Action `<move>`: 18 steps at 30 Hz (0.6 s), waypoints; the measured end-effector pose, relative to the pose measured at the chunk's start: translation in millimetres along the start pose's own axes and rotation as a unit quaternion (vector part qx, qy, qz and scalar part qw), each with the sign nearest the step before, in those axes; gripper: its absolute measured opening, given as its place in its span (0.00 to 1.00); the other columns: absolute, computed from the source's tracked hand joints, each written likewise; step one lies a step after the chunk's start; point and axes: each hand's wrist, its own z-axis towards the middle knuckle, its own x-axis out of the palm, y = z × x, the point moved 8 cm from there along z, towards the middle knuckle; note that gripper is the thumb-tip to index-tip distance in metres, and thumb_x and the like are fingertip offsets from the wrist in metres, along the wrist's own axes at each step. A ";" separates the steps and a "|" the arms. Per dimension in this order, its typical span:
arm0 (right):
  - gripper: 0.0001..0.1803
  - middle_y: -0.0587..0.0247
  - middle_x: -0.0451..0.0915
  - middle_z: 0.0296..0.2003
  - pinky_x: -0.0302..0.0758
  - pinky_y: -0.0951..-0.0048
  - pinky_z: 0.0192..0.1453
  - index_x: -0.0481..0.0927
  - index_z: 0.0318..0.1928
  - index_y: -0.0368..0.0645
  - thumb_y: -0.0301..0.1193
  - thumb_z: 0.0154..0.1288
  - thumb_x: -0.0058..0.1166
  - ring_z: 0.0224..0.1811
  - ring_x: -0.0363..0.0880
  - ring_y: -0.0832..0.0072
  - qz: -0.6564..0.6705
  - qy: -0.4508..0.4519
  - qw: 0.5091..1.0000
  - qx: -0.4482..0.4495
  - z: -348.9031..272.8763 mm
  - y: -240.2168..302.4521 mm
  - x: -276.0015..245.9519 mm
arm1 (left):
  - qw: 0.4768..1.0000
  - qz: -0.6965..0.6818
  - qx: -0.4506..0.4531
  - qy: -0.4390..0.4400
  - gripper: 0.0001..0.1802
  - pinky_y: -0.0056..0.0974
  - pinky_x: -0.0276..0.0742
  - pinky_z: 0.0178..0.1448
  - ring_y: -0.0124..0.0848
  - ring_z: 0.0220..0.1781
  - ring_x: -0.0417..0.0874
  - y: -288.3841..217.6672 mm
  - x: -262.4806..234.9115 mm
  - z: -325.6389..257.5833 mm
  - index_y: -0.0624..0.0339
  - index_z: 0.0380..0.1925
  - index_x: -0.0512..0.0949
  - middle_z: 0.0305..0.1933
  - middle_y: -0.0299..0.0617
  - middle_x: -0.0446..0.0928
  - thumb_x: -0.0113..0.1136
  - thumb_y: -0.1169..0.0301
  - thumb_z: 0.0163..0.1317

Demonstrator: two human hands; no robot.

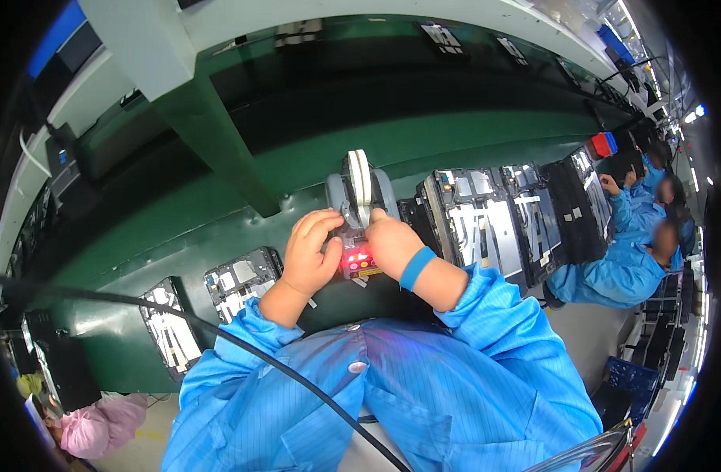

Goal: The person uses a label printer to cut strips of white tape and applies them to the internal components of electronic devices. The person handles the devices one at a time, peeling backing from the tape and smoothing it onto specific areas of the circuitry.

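Grey, rounded benchtop machine [386, 191] centred before the wearer, on the smooth, sheened green bench [112, 291]; pale, thin-edged discs [360, 177] stand upright in its top; lower front panel [357, 264] glows red, round buttons visible; left hand [307, 256] at its left flank, fingers curved, thumb spread apart from them; right hand [393, 248] at its right, fingers bunched, tips partly hidden, cannot tell whether pinching; flat blue wristband [418, 269] on right wrist; sleeves [506, 315] finely striped, creased; right: stacked rectangular black-framed panels [480, 223], silvery and white strips inside.
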 end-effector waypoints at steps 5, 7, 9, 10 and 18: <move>0.10 0.46 0.72 0.41 0.74 0.59 0.50 0.78 0.36 0.34 0.28 0.55 0.53 0.45 0.75 0.52 -0.027 0.001 1.000 -0.013 -11.3 5.9 6.4 | 1.000 0.025 0.007 0.001 0.17 0.44 0.69 0.58 0.46 0.50 0.76 -5.7 1.6 -2.5 0.63 0.41 0.76 0.46 0.48 0.76 0.55 0.78 0.47; 0.15 0.44 0.71 0.47 0.70 0.59 0.56 0.77 0.43 0.34 0.29 0.56 0.54 0.53 0.71 0.51 -0.028 -0.031 0.999 -0.029 -21.6 10.2 -2.8 | 0.999 0.032 0.010 0.009 0.17 0.45 0.69 0.58 0.46 0.50 0.76 -6.9 3.1 -2.4 0.63 0.42 0.76 0.46 0.48 0.76 0.54 0.78 0.48; 0.20 0.42 0.69 0.53 0.66 0.58 0.62 0.74 0.50 0.35 0.30 0.57 0.54 0.60 0.65 0.50 -0.031 -0.102 0.993 -0.049 -38.2 14.8 -27.0 | 0.999 0.037 0.018 0.020 0.18 0.45 0.69 0.58 0.47 0.50 0.76 -6.4 5.9 -1.0 0.63 0.43 0.75 0.46 0.49 0.76 0.54 0.78 0.48; 0.20 0.40 0.67 0.56 0.64 0.57 0.64 0.74 0.49 0.34 0.34 0.59 0.55 0.61 0.64 0.49 0.006 -0.112 0.993 -0.040 -44.0 12.6 -35.6 | 0.999 0.041 0.015 0.024 0.17 0.46 0.69 0.58 0.47 0.51 0.75 -6.8 7.6 -0.8 0.63 0.42 0.76 0.46 0.49 0.76 0.53 0.78 0.49; 0.17 0.48 0.72 0.53 0.67 0.63 0.62 0.76 0.49 0.37 0.24 0.57 0.54 0.58 0.69 0.54 0.108 -0.183 0.977 0.029 -109.1 8.0 -105.9 | 0.975 0.136 0.065 0.165 0.19 0.45 0.66 0.61 0.44 0.57 0.73 -22.0 44.6 10.1 0.61 0.43 0.77 0.50 0.44 0.75 0.56 0.79 0.48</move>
